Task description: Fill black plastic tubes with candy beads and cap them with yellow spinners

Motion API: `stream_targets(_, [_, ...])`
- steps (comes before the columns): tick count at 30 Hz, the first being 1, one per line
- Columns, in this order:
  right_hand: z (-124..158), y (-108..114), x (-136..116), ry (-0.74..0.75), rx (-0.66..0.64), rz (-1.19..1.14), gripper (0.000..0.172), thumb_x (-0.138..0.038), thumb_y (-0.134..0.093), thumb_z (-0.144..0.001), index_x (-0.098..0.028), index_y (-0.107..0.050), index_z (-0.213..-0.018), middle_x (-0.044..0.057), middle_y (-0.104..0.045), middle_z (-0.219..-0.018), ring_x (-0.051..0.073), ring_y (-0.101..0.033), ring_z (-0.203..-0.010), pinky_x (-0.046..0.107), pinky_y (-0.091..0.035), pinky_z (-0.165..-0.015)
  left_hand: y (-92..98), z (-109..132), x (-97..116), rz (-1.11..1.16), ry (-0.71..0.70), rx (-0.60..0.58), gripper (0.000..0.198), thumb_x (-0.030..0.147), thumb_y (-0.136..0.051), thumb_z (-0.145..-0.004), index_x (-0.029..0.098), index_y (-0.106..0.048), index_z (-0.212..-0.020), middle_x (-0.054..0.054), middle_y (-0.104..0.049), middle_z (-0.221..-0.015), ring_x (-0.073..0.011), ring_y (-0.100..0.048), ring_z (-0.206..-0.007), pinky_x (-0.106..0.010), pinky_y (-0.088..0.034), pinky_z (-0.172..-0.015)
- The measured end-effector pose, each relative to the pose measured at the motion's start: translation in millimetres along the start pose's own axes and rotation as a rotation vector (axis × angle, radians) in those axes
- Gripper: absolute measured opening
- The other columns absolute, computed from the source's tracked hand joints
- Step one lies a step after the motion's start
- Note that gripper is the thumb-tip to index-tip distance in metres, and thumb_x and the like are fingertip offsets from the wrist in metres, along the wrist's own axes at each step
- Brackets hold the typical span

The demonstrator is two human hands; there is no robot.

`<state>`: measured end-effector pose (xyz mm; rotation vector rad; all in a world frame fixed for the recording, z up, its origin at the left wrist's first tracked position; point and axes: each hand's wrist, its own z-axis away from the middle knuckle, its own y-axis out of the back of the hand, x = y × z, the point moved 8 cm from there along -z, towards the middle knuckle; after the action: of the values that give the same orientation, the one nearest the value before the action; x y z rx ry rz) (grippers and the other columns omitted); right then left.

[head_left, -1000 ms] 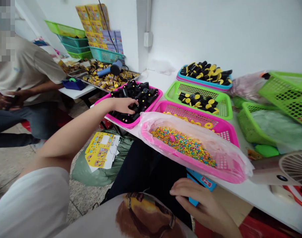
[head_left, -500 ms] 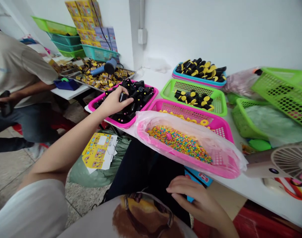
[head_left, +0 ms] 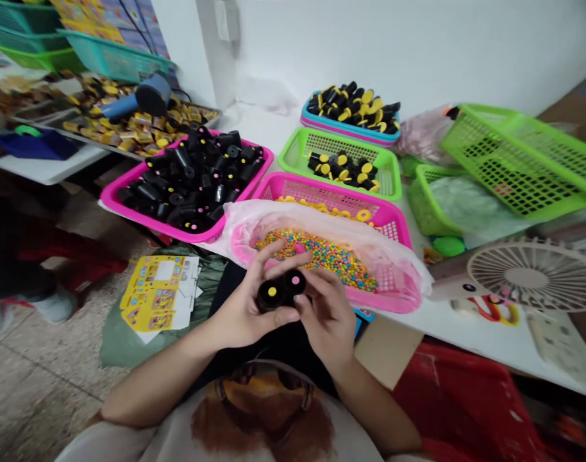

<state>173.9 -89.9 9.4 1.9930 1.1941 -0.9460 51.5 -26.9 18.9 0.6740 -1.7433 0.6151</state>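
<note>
Two black plastic cylinders are held side by side in front of my body, round ends facing me. My left hand [head_left: 242, 317] is closed round the black cylinder with a yellow dot [head_left: 272, 292], its thumb along the underside. My right hand [head_left: 329, 321] grips the black cylinder with a pink dot [head_left: 295, 281] between thumb and fingers. Just beyond the hands lies a pink bin lined with clear plastic [head_left: 399, 296], with small coloured beads [head_left: 341, 260] inside. To the left stands a pink basket [head_left: 111, 192] heaped with similar black cylinders [head_left: 177, 186].
Behind the beads is a pink basket [head_left: 401, 224] with yellow rings. A green basket [head_left: 392, 173] and a blue one [head_left: 389, 136] hold black-and-yellow pieces. A small fan [head_left: 526, 277] lies at right. Printed yellow card [head_left: 151, 292] rests on a green sack at lower left.
My left hand has come back from the basket of black cylinders to my front. My right hand has risen to meet it, and both now hold cylinders. The view has shifted right.
</note>
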Motion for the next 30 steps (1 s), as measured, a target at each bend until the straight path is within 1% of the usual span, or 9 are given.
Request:
stream_targets(2, [3.2, 3.0, -4.8, 0.032, -0.028, 0.066, 0.04, -0.024, -0.065, -0.102, -0.037, -0.067, -0.14, 0.009, -0.067, -0.121, 0.022, -0.069, -0.114, 0.038, -0.063, -0.095, 5.4, 3.5, 3.9, -0.187, -0.033, -0.004, 0.073, 0.033, -0.081, -0.091, 0.041, -0.047, -0.155, -0.009, -0.067, -0.151, -0.0251, -0.067, -0.136, -0.039, -0.057, -0.114])
stream_targets(5, [-6.4, 6.3, -21.9, 0.129, -0.227, 0.188, 0.037, -0.019, -0.06, -0.104, -0.032, -0.069, -0.138, 0.008, -0.071, -0.12, 0.02, -0.071, -0.111, 0.035, -0.062, -0.095, 17.0, 9.3, 12.1, -0.428, -0.086, 0.014, 0.054, 0.024, -0.083, -0.088, 0.039, -0.067, -0.137, -0.003, -0.078, -0.133, -0.0231, -0.078, -0.119, -0.034, -0.063, -0.105])
stream_targets(8, [-37.8, 17.3, -28.2, 0.168, -0.409, 0.309, 0.032, -0.016, -0.056, -0.104, -0.029, -0.075, -0.125, 0.005, -0.075, -0.117, 0.018, -0.073, -0.107, 0.032, -0.06, -0.092, 34.0, 13.5, 21.3, -0.553, -0.136, 0.1, 0.048, 0.022, -0.082, -0.087, 0.037, -0.071, -0.131, -0.001, -0.083, -0.122, -0.0208, -0.081, -0.107, -0.03, -0.066, -0.097])
stream_targets(12, [-88.9, 10.6, 15.1, -0.035, -0.698, 0.603, 0.021, -0.026, -0.06, -0.103, -0.025, -0.078, -0.115, 0.003, -0.08, -0.098, 0.019, -0.073, -0.086, 0.033, -0.057, -0.08, 61.5, 9.1, 31.9, -0.666, -0.154, 0.303, 0.055, 0.02, -0.082, -0.085, 0.033, -0.068, -0.137, 0.0, -0.083, -0.116, -0.0197, -0.081, -0.102, -0.033, -0.065, -0.099])
stream_targets(15, [-106.8, -11.0, 58.3, -0.176, -0.881, 0.853, 0.023, -0.033, -0.061, -0.103, -0.018, -0.077, -0.1, 0.005, -0.078, -0.083, 0.019, -0.067, -0.07, 0.033, -0.05, -0.068, 70.2, -3.1, 37.4, -0.724, -0.176, 0.379, 0.041, 0.022, -0.082, -0.085, 0.029, -0.074, -0.125, -0.002, -0.082, -0.117, -0.0218, -0.08, -0.108, -0.038, -0.064, -0.104])
stream_targets(19, [-107.4, -35.4, 80.0, -0.154, -0.973, 0.963, 0.015, -0.018, -0.062, -0.099, -0.016, -0.075, -0.09, 0.009, -0.079, -0.091, 0.021, -0.07, -0.079, 0.033, -0.051, -0.076, 74.6, -12.8, 39.6, -0.629, -0.227, 0.388, 0.028, 0.024, -0.081, -0.086, 0.026, -0.074, -0.113, -0.005, -0.08, -0.124, -0.024, -0.076, -0.119, -0.042, -0.06, -0.11])
stream_targets(25, [-106.0, -37.4, 68.9, -0.008, -0.973, 0.913, 0.036, 0.0, -0.049, -0.099, -0.013, -0.072, -0.124, 0.017, -0.071, -0.137, 0.029, -0.069, -0.122, 0.045, -0.053, -0.107, 88.3, -2.2, 30.6, -0.586, -0.162, 0.297, 0.031, 0.028, -0.086, -0.082, 0.027, -0.073, -0.11, -0.003, -0.082, -0.104, -0.0213, -0.08, -0.093, -0.037, -0.067, -0.091])
stream_targets(27, [-107.6, -42.7, 73.1, -0.017, -0.96, 0.877, 0.036, 0.005, -0.05, -0.096, -0.013, -0.074, -0.115, 0.017, -0.072, -0.135, 0.031, -0.069, -0.123, 0.049, -0.053, -0.11, 90.9, 0.5, 28.9, -0.585, -0.154, 0.29, 0.03, 0.028, -0.083, -0.084, 0.027, -0.073, -0.112, -0.003, -0.082, -0.105, -0.021, -0.08, -0.093, -0.037, -0.066, -0.091])
stream_targets(30, [-106.9, -62.8, 80.9, -0.05, -0.95, 0.695, 0.031, 0.011, -0.06, -0.087, -0.015, -0.077, -0.088, 0.01, -0.08, -0.108, 0.028, -0.075, -0.111, 0.046, -0.055, -0.109, 92.5, 1.0, 26.8, -0.59, -0.121, 0.327, 0.051, 0.027, -0.082, -0.084, 0.029, -0.067, -0.132, -0.003, -0.081, -0.106, -0.0207, -0.079, -0.095, -0.037, -0.065, -0.095])
